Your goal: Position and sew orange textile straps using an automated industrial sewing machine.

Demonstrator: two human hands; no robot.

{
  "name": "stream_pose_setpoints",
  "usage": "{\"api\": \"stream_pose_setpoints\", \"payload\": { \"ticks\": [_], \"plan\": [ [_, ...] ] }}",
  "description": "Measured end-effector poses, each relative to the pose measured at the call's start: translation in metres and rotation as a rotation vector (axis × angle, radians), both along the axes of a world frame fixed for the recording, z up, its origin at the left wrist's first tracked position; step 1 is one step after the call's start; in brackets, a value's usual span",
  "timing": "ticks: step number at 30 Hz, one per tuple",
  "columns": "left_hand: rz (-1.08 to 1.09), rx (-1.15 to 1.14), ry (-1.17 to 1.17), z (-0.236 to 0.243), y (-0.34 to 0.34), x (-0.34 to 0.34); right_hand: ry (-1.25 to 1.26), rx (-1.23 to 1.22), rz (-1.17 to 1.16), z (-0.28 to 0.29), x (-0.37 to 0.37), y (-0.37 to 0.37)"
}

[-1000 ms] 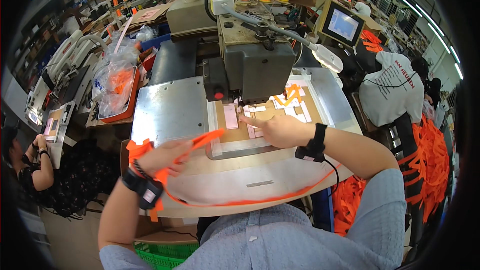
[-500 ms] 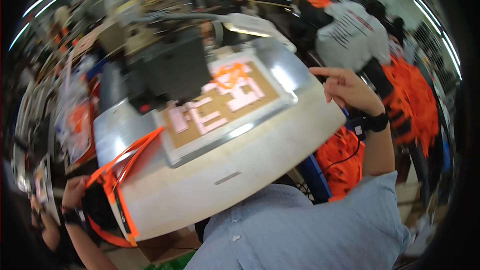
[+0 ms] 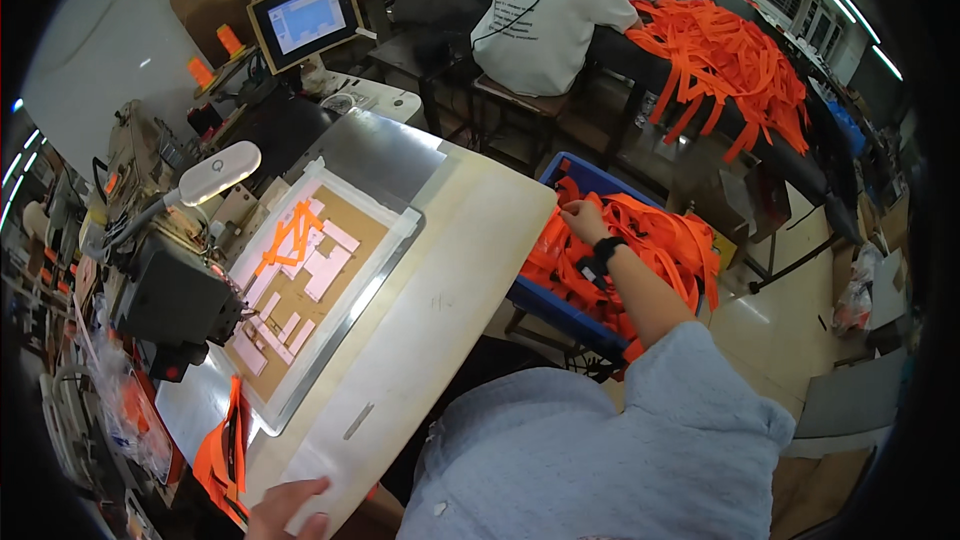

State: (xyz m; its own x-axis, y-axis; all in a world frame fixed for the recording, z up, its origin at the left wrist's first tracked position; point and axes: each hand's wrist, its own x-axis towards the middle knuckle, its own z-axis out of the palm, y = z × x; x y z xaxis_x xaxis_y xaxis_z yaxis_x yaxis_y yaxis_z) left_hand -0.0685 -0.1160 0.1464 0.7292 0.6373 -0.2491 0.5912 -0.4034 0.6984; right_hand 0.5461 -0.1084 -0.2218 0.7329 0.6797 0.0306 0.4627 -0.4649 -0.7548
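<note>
My right hand reaches into a blue crate to the right of the worktable, its fingers closed at an orange strap among the heap. Over the near left corner of the tabletop is my left hand, its fingers apart and nothing in them. A bundle of orange straps hangs over the table's left edge, near that hand. On the table lies a framed brown board with pink-white template pieces. Small orange strips rest crosswise on the template.
At the left a dark machine head and a white lamp overhang the board. A screen stands behind. A person in a white shirt sits beyond, next to a table piled with orange straps. Cardboard boxes stand at far right.
The view has turned to the right. My right hand has gone from above the table's right side down into the crate. My left hand has let go of the orange straps.
</note>
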Motion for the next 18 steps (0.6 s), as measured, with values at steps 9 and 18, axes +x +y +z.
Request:
{"api": "stream_pose_setpoints", "payload": {
  "ticks": [9, 18],
  "plan": [
    [-0.312, -0.142, -0.060, -0.044, 0.033, 0.104, 0.119, -0.028, -0.571, -0.061, 0.063, 0.064],
    [-0.107, -0.269, -0.272, -0.097, 0.055, 0.115, 0.181, 0.400, -0.229, -0.052, 0.049, 0.050]
  ]
}}
